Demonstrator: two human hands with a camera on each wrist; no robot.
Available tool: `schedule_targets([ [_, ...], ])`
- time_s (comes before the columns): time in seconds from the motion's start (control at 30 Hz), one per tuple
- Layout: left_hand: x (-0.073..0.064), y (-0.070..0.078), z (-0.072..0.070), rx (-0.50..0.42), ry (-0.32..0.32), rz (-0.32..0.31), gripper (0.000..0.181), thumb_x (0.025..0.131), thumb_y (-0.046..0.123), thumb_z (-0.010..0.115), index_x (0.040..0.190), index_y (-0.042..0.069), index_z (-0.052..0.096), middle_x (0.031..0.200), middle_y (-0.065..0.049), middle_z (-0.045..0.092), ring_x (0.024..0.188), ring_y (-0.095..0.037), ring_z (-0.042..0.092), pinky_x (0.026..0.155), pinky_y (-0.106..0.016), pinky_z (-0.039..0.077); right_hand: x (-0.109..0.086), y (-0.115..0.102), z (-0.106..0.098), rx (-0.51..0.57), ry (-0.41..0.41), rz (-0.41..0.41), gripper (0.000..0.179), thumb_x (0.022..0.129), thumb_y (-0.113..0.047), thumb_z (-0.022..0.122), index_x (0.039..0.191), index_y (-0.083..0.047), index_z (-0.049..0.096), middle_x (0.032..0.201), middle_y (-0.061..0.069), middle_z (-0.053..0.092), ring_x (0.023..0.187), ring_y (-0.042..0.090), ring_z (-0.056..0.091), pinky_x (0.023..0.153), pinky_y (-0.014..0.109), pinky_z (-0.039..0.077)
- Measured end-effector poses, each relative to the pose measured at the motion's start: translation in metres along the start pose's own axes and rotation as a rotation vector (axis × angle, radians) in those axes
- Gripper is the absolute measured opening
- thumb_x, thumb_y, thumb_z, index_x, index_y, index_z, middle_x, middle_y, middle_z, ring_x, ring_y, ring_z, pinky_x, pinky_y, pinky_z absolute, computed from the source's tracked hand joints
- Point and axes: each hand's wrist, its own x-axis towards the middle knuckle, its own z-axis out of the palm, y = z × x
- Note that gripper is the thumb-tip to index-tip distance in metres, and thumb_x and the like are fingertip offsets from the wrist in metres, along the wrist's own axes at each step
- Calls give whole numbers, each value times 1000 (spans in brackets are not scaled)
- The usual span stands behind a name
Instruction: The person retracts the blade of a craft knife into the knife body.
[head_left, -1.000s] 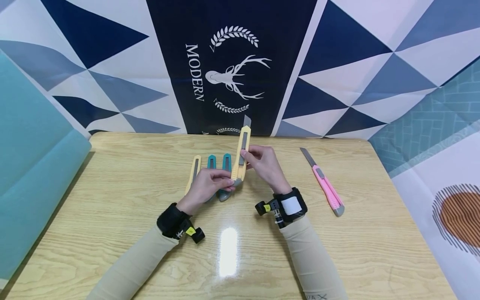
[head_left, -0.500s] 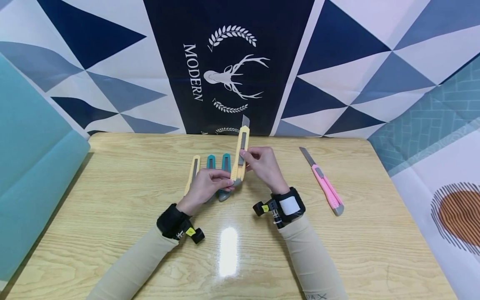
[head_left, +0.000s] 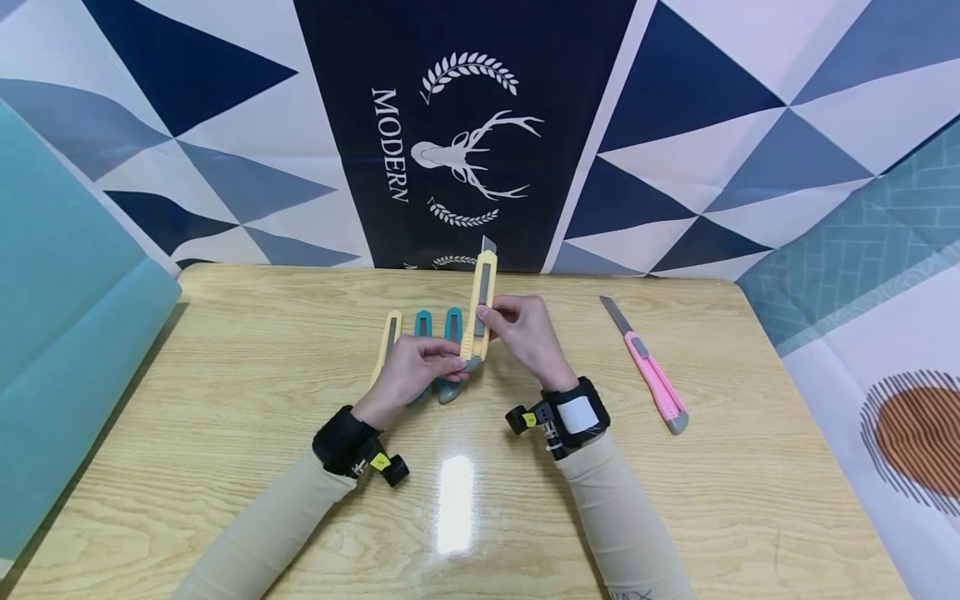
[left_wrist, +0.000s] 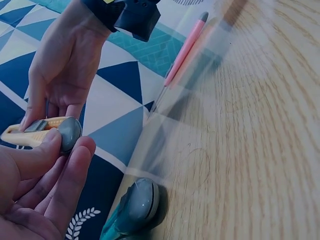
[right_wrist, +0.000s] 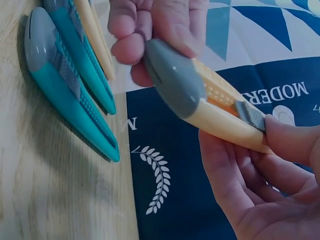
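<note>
Both hands hold a yellow utility knife (head_left: pixel 484 283) above the table, its tip pointing toward the wall. My left hand (head_left: pixel 415 364) pinches the grey end cap (right_wrist: pixel 177 77) between thumb and fingers. Higher on the body, my right hand (head_left: pixel 528 332) grips the knife, its thumb against the grey slider (right_wrist: pixel 250 116). A short length of blade (head_left: pixel 489 244) sticks out of the tip. Behind the left hand lie two teal utility knives (head_left: pixel 453 323) and a second yellow utility knife (head_left: pixel 391 332), partly hidden by that hand in the head view.
A pink utility knife (head_left: pixel 655 379) with its blade out lies on the wooden table (head_left: pixel 720 500) to the right. Along the table's far edge rises a patterned wall covering (head_left: pixel 465 100). A light-blue panel (head_left: pixel 67 333) stands at the left.
The blade of the held yellow knife shows less than before, and its slider has moved down toward the end cap. Both hands keep their hold, with the knife shifting only slightly.
</note>
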Motion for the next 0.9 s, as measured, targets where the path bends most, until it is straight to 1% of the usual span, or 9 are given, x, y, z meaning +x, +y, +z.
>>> schedule_targets([
  [0.07,0,0,-1,1,5,3,20,86,2,64,104,-7,64,90,-24,68,78,-27,66,77,-52,55,0,0,0,10,-1,-3,17,89,-12,63,96,2,69,81,18,69,64,18,65,59,29,59],
  [0.13,1,0,-1,10,13,4,21,86,2,64,104,-7,65,89,-23,69,77,-27,66,76,-50,56,0,1,0,26,-2,-6,18,89,-13,63,97,3,68,82,19,69,65,18,65,61,35,60],
  [0.3,1,-2,-1,33,33,23,20,85,2,65,103,-6,66,85,-20,70,74,-25,66,70,-39,59,1,3,1,61,8,12,18,89,-13,63,93,4,69,82,21,68,65,20,65,64,50,58],
  [0.37,1,-2,-2,38,39,31,19,85,2,65,103,-5,66,85,-19,70,74,-25,66,70,-38,59,1,3,1,59,9,28,19,90,-15,63,91,4,69,81,20,67,63,21,64,63,50,58],
  [0.5,1,-3,-3,42,51,39,20,85,3,65,103,-4,66,85,-17,70,75,-25,66,72,-42,59,1,3,1,53,-3,46,23,91,-18,61,90,3,69,79,18,67,63,21,64,60,41,60],
  [0.6,0,-3,-3,49,60,36,20,86,5,65,104,-3,66,86,-16,70,75,-24,66,73,-43,58,1,2,1,63,-15,40,23,91,-17,61,92,5,69,81,17,67,66,21,64,59,36,61],
  [0.67,0,-2,-3,50,64,31,19,86,5,65,103,-3,66,87,-16,70,75,-24,66,73,-43,58,1,2,1,68,-18,34,24,91,-17,61,93,6,68,81,17,67,66,21,64,60,37,61],
  [0.9,1,-1,-2,59,69,31,19,86,6,65,103,-2,67,87,-15,71,76,-23,67,72,-41,59,1,3,1,95,-12,24,27,91,-18,61,96,8,67,84,21,66,68,23,64,63,48,59],
])
